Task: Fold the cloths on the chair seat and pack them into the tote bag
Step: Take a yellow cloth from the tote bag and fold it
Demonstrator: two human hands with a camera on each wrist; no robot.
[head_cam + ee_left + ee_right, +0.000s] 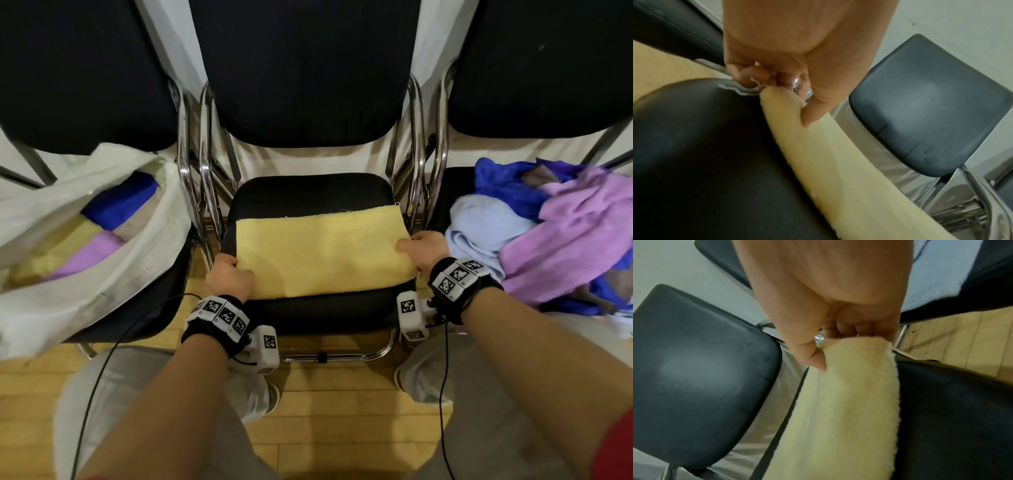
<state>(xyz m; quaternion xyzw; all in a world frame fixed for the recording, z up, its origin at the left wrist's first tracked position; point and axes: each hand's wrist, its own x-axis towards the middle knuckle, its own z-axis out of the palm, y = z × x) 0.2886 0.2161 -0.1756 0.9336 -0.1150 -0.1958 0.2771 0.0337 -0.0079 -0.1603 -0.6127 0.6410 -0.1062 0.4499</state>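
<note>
Hands working the near half of the middle chair seat (308, 192): left hand (230, 278) is pinching the yellow cloth (322, 253) at its left edge, right hand (423, 250) is pinching its right edge, fingers curled under. Cloth is lying flat toward the seat's front edge. Farther left, tote bag (85, 274) is sitting open with folded cloths inside; farther right, cloth pile (548, 233) is covering the next seat.
</note>
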